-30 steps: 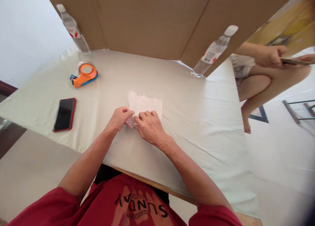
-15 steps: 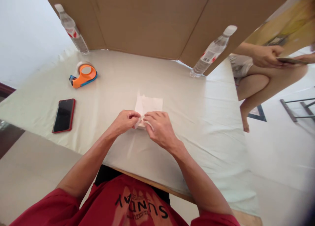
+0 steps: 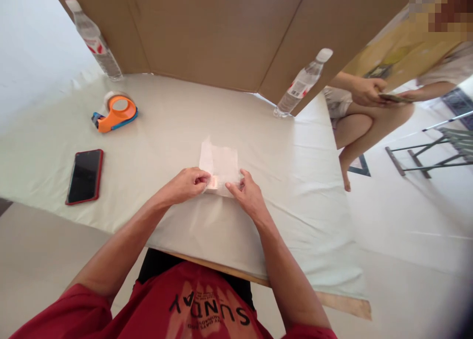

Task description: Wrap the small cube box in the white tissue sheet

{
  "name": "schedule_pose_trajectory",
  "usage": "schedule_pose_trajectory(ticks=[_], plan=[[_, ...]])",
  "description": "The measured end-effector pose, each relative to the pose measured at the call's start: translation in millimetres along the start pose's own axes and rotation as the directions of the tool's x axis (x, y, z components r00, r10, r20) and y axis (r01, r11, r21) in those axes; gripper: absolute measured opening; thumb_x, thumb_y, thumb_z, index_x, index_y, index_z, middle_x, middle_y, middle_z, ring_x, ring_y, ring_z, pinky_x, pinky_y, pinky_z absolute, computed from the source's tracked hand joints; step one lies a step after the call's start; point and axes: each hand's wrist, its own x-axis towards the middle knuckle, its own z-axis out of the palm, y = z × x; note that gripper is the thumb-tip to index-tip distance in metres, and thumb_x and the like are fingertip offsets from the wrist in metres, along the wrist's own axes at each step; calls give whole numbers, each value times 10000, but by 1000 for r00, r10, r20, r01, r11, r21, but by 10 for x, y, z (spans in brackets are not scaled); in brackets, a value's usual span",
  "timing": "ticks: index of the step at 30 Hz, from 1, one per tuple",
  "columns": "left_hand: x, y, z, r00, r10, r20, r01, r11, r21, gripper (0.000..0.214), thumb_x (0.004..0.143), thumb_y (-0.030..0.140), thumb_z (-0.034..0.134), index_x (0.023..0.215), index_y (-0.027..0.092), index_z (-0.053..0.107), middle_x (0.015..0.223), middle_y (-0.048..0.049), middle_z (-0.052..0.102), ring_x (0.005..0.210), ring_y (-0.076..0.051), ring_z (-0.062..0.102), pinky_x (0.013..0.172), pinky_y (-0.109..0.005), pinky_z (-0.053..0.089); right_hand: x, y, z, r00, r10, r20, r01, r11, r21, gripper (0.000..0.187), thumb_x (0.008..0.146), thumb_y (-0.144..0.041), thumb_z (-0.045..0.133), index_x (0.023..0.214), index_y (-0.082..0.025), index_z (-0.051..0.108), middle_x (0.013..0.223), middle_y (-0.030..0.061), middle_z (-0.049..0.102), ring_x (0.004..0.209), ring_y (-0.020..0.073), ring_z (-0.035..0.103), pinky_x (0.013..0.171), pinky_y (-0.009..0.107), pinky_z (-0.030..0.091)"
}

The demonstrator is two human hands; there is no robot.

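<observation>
White wall (image 3: 33, 53), pale floor (image 3: 402, 220).

A cardboard panel (image 3: 210, 33) stands along the far side of the table (image 3: 166, 132). Before its left end stands one bottle (image 3: 94, 39); before its right part stands another bottle (image 3: 303, 83). On the left of the table lies a tape dispenser (image 3: 118, 113), nearer than the left bottle, and nearer again lies a phone (image 3: 84, 176). Near the middle, well apart from the phone, a sheet (image 3: 225, 159) lies on the table, its near part between the left hand (image 3: 192, 184) and the right hand (image 3: 249, 191). A small piece (image 3: 213, 182) lies on it, at the left hand's fingertips. Beyond the table's right edge sits another person (image 3: 384, 117), with a folding stool (image 3: 439, 147) farther right.
</observation>
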Motion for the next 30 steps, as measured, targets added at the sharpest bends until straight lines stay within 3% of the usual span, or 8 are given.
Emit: schedule_pose_trajectory(ticks=[3, 6, 11, 18, 27, 30], plan=[[-4, -34, 77, 991, 124, 54, -133, 966, 220, 213, 813, 191, 537, 880, 214, 738, 802, -23, 615, 700, -161, 567, 685, -288, 458, 45, 3, 96, 1000, 4, -9, -2, 990, 139, 767, 782, -485, 666, 1427, -131, 449, 851, 44, 682, 745, 229, 629, 710, 363, 503], [-25, -93, 139, 974, 225, 10, -212, 897, 388, 227, 874, 217, 539, 999, 209, 728, 933, -64, 610, 807, -184, 585, 712, -298, 465, 63, -9, 159, 1000, 24, -10, -21, 970, 242, 802, 786, -468, 643, 1455, -99, 400, 834, 39, 662, 716, 213, 604, 707, 359, 499], [-46, -143, 180, 931, 364, 17, -327, 816, 477, 224, 884, 186, 547, 1048, 186, 701, 1067, -105, 595, 928, -202, 581, 764, -302, 488, 83, -77, 215, 999, 35, -21, -26, 935, 353, 775, 789, -376, 587, 1471, -89, 358, 710, -21, 587, 623, 185, 550, 655, 341, 475], [-58, -77, 199, 947, 315, 63, -300, 796, 526, 216, 892, 195, 548, 1048, 185, 697, 1021, -90, 601, 829, -180, 586, 711, -293, 486, 67, -77, 226, 997, 53, -64, -24, 923, 384, 793, 765, -431, 651, 1443, -114, 389, 819, 23, 645, 709, 203, 607, 712, 355, 498], [69, 45, 64, 935, 252, 250, -351, 754, 555, 198, 894, 192, 567, 1013, 184, 726, 1045, -106, 646, 949, -230, 628, 754, -313, 503, 26, -221, 239, 992, -25, -125, 50, 978, 203, 733, 769, -274, 555, 1463, -103, 394, 631, -71, 518, 585, 154, 509, 643, 302, 430], [80, 108, 63, 938, 208, 276, -334, 750, 570, 205, 900, 195, 559, 1013, 177, 730, 1051, -111, 642, 902, -221, 628, 745, -318, 502, 14, -296, 245, 990, -33, -135, 66, 966, 250, 727, 777, -271, 559, 1468, -119, 391, 585, -88, 453, 558, 158, 493, 616, 305, 431]])
